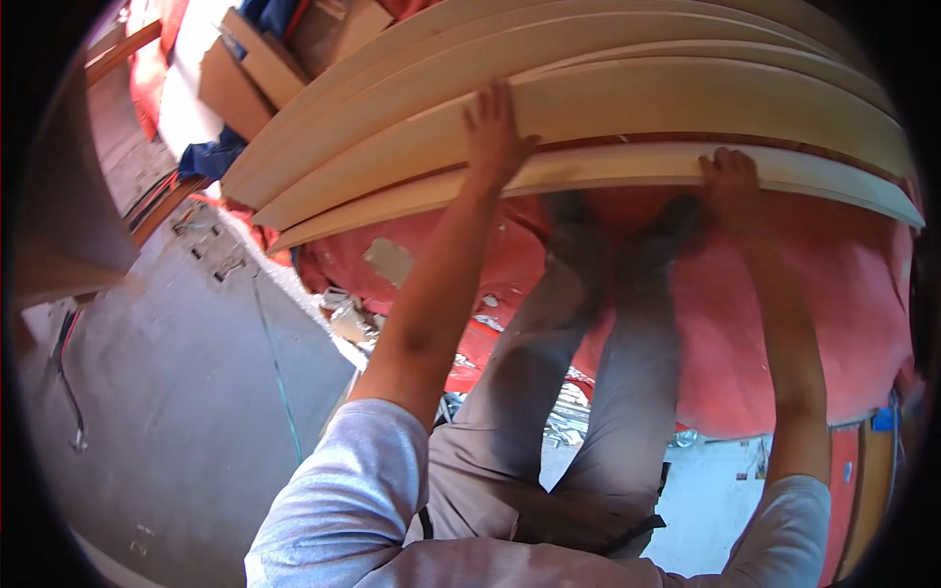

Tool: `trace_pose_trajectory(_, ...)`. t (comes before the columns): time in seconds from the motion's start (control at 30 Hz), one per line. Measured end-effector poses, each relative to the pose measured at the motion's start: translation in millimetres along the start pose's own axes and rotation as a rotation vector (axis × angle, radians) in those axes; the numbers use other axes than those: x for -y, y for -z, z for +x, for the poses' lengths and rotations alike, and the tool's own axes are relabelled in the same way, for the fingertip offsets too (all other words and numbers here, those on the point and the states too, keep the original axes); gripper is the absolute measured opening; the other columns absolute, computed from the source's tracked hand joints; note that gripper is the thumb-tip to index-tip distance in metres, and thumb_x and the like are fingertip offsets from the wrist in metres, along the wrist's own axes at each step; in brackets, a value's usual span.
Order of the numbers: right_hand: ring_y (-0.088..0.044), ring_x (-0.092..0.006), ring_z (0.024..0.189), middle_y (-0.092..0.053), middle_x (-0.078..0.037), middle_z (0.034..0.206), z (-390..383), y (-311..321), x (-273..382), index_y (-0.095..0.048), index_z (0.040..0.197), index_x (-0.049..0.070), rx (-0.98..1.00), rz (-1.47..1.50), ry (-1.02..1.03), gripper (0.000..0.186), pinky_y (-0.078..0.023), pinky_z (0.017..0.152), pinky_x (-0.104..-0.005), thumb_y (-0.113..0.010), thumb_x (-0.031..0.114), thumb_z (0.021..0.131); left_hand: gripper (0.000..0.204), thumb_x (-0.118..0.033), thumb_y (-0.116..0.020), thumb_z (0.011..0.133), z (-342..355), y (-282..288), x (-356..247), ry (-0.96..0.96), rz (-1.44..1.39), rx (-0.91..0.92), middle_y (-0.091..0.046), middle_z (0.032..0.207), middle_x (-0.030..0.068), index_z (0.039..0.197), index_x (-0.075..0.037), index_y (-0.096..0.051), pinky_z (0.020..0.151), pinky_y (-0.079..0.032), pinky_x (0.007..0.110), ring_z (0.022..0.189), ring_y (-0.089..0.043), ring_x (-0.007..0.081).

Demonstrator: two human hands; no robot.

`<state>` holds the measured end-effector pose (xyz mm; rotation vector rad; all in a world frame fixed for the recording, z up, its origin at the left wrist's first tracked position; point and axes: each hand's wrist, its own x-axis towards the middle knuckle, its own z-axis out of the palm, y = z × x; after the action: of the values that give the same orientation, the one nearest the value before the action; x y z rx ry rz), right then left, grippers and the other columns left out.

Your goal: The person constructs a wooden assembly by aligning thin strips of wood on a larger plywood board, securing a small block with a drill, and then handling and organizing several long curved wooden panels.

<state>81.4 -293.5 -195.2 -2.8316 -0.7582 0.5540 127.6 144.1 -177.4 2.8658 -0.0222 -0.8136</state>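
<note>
Planks, long, flat and pale yellow, lie in overlapping rows.

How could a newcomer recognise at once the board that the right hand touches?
Look at the long pale boards along the large red cover. The right hand touches the narrow front board, at the group's near edge. Unlike the wide board just behind it, it is a slim strip bordering the red cover.

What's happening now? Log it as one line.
left hand: spread on wide pale wooden board | right hand: curled at narrow pale wooden board, grip unclear | red sheet: boards' near side
</note>
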Motion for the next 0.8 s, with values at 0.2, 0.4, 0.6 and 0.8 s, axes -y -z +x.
trace_pose_trajectory(0.2,-0.066,-0.0352,0.123,-0.069,-0.016,0.134,-23,-20,11,-0.071,0.119,0.006,-0.041,0.086,-0.002,0.033,-0.051,0.107,-0.0509,-0.064,0.007,0.087,0.085,-0.038,-0.081,0.095,19,-11,48,-0.096,0.133,-0.049,-0.046,0.166,0.0215,0.163,-0.007,-0.041,0.128,-0.030,0.061,0.154,-0.043,0.0410)
trace_pose_trajectory(0.4,-0.057,-0.0336,0.142,-0.053,-0.014,0.161,-2,11,12,-0.063,0.147,0.009,-0.193,0.046,-0.046,0.059,-0.045,0.116,-0.0557,-0.066,0.010,0.088,0.057,-0.043,-0.077,0.099,11,-13,19,-0.100,-0.003,-0.190,-0.064,0.138,0.0260,0.138,-0.004,-0.061,0.109,-0.048,0.052,0.127,-0.062,0.0435)
trace_pose_trajectory(0.6,-0.042,-0.0337,0.157,-0.047,-0.013,0.166,36,21,-3,-0.056,0.156,0.011,-0.255,-0.193,-0.129,0.066,-0.035,0.125,-0.0608,-0.065,0.014,0.091,0.076,-0.052,-0.079,0.096,-31,15,-3,-0.189,0.064,-0.160,-0.060,0.143,0.0295,0.149,-0.003,-0.056,0.108,-0.047,0.054,0.132,-0.056,0.0467)
trace_pose_trajectory(0.8,-0.054,-0.0340,0.143,-0.058,-0.014,0.151,72,25,-8,-0.061,0.145,0.009,-0.369,-0.111,-0.090,0.055,-0.039,0.124,-0.0567,-0.066,0.016,0.090,0.086,-0.050,-0.092,0.080,-13,37,-3,-0.132,0.081,0.030,-0.064,0.129,0.0225,0.147,-0.009,-0.059,0.103,-0.049,0.056,0.122,-0.059,0.0431)
